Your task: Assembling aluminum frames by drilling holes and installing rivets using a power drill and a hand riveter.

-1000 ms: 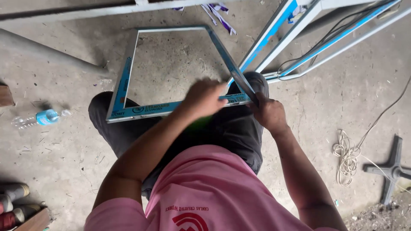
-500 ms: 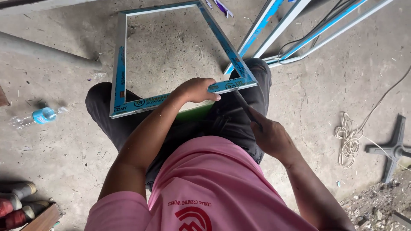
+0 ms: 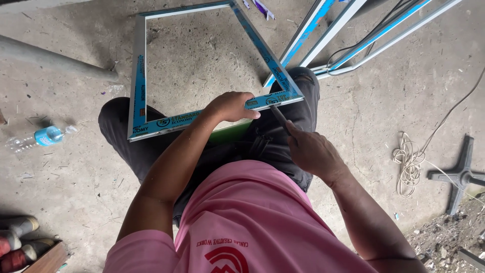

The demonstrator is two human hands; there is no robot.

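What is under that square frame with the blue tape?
Under the near rail of the frame are the person's knees in dark trousers and a green thing, mostly covered. Through its open middle, bare concrete floor shows. The left hand covers part of the rail.

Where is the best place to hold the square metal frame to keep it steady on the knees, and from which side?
Probably the near rail of the square frame, taken from above. It lies flat across the knees, its open middle leaves room for fingers, and the left hand already presses there. The right hand holds a thin dark tool at the near right corner.
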